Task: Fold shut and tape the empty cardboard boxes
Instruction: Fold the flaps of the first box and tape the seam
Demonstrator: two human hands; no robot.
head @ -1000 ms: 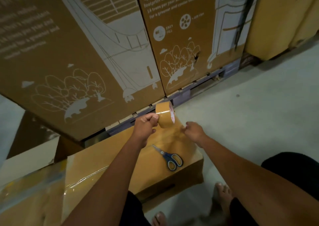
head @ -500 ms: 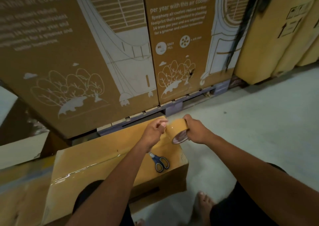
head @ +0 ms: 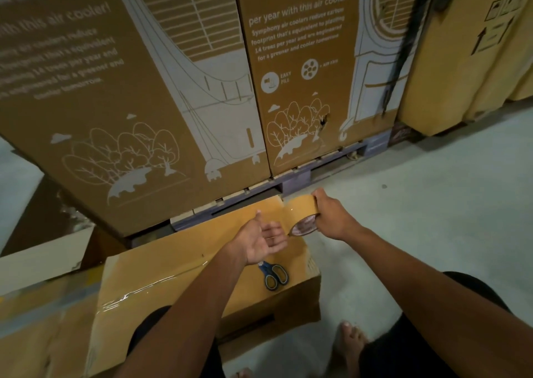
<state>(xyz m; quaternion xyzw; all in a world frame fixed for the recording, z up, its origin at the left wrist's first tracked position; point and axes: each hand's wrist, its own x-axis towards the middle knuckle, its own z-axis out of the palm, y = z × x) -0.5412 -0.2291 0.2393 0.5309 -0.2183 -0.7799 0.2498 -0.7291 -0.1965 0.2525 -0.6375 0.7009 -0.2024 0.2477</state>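
My right hand (head: 331,219) grips the roll of brown tape (head: 302,217), fingers curled over its outer band, holding it above the far right corner of the cardboard box (head: 178,262). My left hand (head: 259,240) is just left of the roll, palm turned up, fingers loosely spread and thumb raised, holding nothing; whether its fingertips touch the tape I cannot tell. The box lies on the floor (head: 418,219) directly in front of me, its top flaps folded shut, with a glossy strip of clear tape (head: 150,287) running along the seam from the near left toward the middle. A pair of blue-handled scissors (head: 274,275) rests on the box top near its right edge, just below my left hand. My knees are at the near side of the box and one bare foot (head: 349,340) is on the floor to its right. On the far side, tall printed air-cooler cartons (head: 129,103) stand on a pallet (head: 288,184), close to the far edge of the box. Plain yellowish cartons (head: 461,75) stand at the far right. More flattened cardboard (head: 43,262) lies to the left of the box.
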